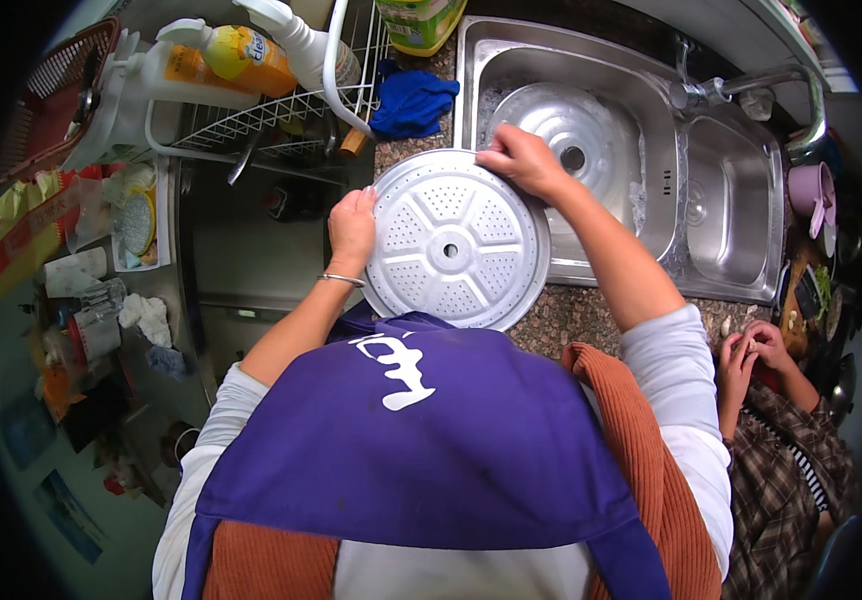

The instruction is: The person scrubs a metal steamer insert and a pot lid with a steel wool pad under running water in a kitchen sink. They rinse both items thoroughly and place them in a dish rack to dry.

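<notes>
A round perforated metal steamer plate [446,262] lies in front of my body, over the speckled stone counter and beside the sink. My left hand [351,229] grips its left rim, a bracelet on the wrist. At its upper right rim is my right hand [522,159], fingers curled; whether it pinches the rim or only touches it, I cannot tell. Beyond that hand, a round metal lid with a dark knob [572,157] rests in the large basin of the steel sink [468,75], with some suds around it. A blue cloth [416,101] lies left of the sink.
A white wire rack [273,112] with spray bottles [247,60] stands at upper left. The faucet [813,97] arches near the small basin [731,199]. A co-worker's hands [753,352] are at the right, near a cutting board [798,300]. A purple dipper [812,191] sits beside the sink.
</notes>
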Available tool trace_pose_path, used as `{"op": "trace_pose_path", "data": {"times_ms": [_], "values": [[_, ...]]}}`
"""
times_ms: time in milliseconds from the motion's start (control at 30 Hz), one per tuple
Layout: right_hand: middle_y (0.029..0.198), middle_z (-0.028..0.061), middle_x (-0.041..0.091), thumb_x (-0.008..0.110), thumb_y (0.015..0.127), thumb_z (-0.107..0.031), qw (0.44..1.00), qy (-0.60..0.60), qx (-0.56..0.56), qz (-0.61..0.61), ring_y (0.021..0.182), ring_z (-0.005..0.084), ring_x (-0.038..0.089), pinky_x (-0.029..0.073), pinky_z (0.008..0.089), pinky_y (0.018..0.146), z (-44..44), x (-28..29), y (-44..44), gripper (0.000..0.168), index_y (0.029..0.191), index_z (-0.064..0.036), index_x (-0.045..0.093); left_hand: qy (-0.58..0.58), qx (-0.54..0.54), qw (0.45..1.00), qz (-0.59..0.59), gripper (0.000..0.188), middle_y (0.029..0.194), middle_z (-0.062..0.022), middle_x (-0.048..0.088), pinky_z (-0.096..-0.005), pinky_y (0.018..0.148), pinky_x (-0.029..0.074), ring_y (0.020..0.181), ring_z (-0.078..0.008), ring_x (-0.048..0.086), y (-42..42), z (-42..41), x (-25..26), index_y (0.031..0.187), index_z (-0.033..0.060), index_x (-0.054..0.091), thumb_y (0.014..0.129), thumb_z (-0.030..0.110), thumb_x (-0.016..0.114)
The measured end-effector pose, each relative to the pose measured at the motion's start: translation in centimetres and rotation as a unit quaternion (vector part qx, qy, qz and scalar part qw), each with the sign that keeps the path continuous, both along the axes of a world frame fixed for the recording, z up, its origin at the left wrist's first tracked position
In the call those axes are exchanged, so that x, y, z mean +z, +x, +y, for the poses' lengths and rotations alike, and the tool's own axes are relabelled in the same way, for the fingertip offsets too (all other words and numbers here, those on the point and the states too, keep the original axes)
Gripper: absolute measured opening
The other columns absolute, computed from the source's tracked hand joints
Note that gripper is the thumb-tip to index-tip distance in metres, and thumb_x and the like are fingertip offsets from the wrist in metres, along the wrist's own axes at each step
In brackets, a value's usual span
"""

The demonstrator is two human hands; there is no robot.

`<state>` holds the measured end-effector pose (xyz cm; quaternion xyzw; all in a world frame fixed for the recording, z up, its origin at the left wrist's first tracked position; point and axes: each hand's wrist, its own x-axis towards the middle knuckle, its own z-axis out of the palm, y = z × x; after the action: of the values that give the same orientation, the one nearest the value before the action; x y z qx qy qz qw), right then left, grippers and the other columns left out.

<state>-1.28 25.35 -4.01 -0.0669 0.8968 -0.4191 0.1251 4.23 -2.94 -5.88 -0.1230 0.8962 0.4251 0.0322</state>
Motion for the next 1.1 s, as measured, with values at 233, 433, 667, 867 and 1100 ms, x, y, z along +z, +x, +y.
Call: {"op": "trace_pose_path", "data": {"times_ms": [233, 433, 667, 867, 1100], "values": [[0.07, -0.001, 0.053, 0.067, 0.08, -0.029, 0.908, -0.206, -0.361, -0.047, 0.064, 0.0088, 0.045, 0.04, 0.0257, 0.06, 8.4, 1.8, 3.5, 0.027, 0.075, -0.004, 0.058, 0.312, 0.106, 0.927, -0.179, 0.029, 0.081, -0.0114, 0.062, -0.0327, 0.065, 0.047, 0.07, -0.0177, 0.059, -2.7, 1.8, 3.3, 0.088, -0.0045, 0.058, 0.093, 0.02, 0.044], [0.071, -0.0008, 0.057, 0.063, 0.084, -0.021, 0.847, -0.326, -0.413, -0.079, 0.062, 0.0057, 0.048, 0.04, 0.0214, 0.056, 10.6, 2.6, 7.1, 0.019, 0.08, -0.003, 0.057, 0.382, 0.067, 0.897, -0.21, 0.027, 0.088, -0.0132, 0.062, -0.0317, 0.07, 0.05, 0.075, -0.0193, 0.061, -2.5, 2.9, 7.6, 0.096, -0.0056, 0.055, 0.094, 0.018, 0.042], [0.07, -0.0024, 0.056, 0.061, 0.086, -0.022, 0.843, -0.35, -0.401, -0.078, 0.061, 0.0054, 0.048, 0.04, 0.0205, 0.056, 9.4, 2.5, 10.7, 0.017, 0.08, -0.007, 0.056, 0.408, -0.002, 0.884, -0.23, 0.024, 0.09, -0.0123, 0.062, -0.0301, 0.064, 0.055, 0.074, -0.0174, 0.064, 0.0, 4.7, 13.4, 0.104, -0.005, 0.051, 0.092, 0.015, 0.044], [0.071, -0.0027, 0.055, 0.06, 0.086, -0.02, 0.817, -0.376, -0.433, -0.06, 0.06, 0.0063, 0.049, 0.041, 0.0213, 0.056, 9.2, 1.2, 11.0, 0.015, 0.082, -0.007, 0.056, 0.467, -0.082, 0.854, -0.215, 0.025, 0.091, -0.0122, 0.062, -0.0278, 0.063, 0.056, 0.074, -0.016, 0.064, 2.6, 5.3, 13.8, 0.109, -0.0023, 0.049, 0.091, 0.015, 0.047], [0.076, 0.0005, 0.058, 0.056, 0.088, -0.017, 0.807, -0.393, -0.439, -0.029, 0.066, 0.0097, 0.054, 0.043, 0.0237, 0.058, 8.0, -0.4, 10.3, 0.012, 0.086, -0.006, 0.056, 0.478, -0.071, 0.845, -0.231, 0.032, 0.102, -0.0129, 0.059, -0.029, 0.069, 0.055, 0.085, -0.0177, 0.063, 4.2, 4.6, 12.2, 0.115, -0.0022, 0.045, 0.086, 0.009, 0.052]]}}
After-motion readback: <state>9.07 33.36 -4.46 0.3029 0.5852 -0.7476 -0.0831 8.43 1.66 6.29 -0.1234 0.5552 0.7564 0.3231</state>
